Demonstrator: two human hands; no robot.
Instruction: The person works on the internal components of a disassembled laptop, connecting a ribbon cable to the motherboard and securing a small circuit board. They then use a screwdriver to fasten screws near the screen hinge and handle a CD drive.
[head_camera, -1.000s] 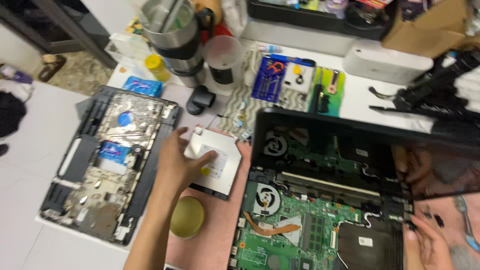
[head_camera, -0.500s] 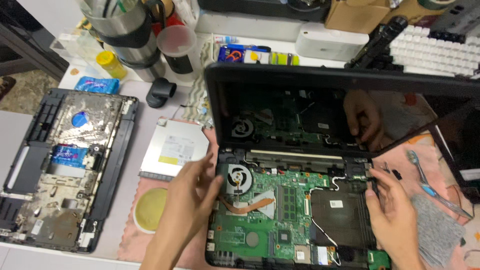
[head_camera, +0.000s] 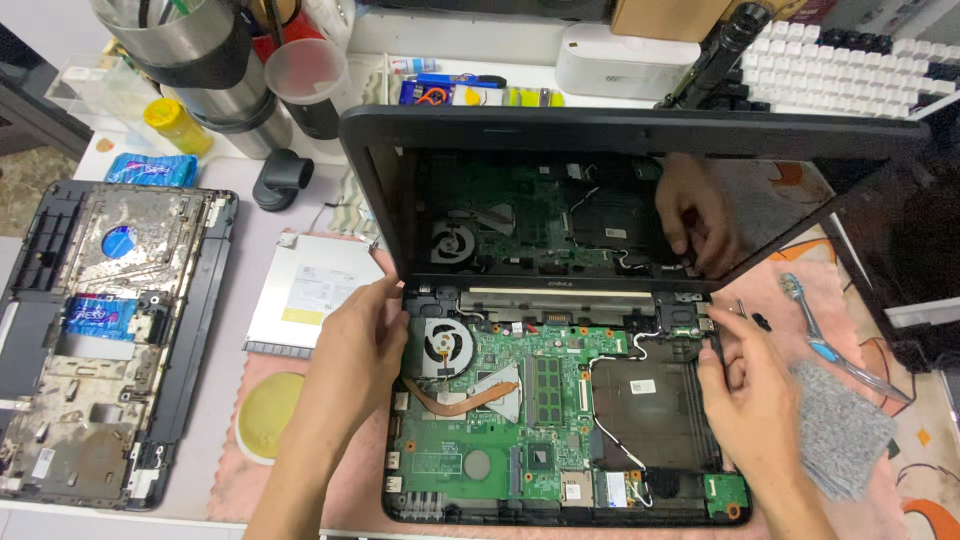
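Observation:
An opened laptop (head_camera: 560, 400) lies before me with its green mainboard, fan (head_camera: 447, 343) and copper heat pipe bare. Its dark screen (head_camera: 600, 190) stands upright and mirrors the board and a hand. My left hand (head_camera: 355, 350) rests on the laptop's left edge beside the fan, fingers curled near the left hinge. My right hand (head_camera: 745, 385) grips the laptop's right edge just below the right hinge. Whether either hand holds a small part, I cannot tell.
A silver optical drive (head_camera: 310, 290) lies left of the laptop. Further left sits the removed palmrest cover (head_camera: 100, 340), underside up. A yellow round lid (head_camera: 265, 415), a toothbrush (head_camera: 835, 345), a grey cloth (head_camera: 840, 430), steel tumblers (head_camera: 190, 50) and a white keyboard (head_camera: 850, 60) surround the work area.
My left hand left the optical drive and came to the laptop's left hinge. My right hand moved up to the right hinge. The view shifted so the laptop sits centred.

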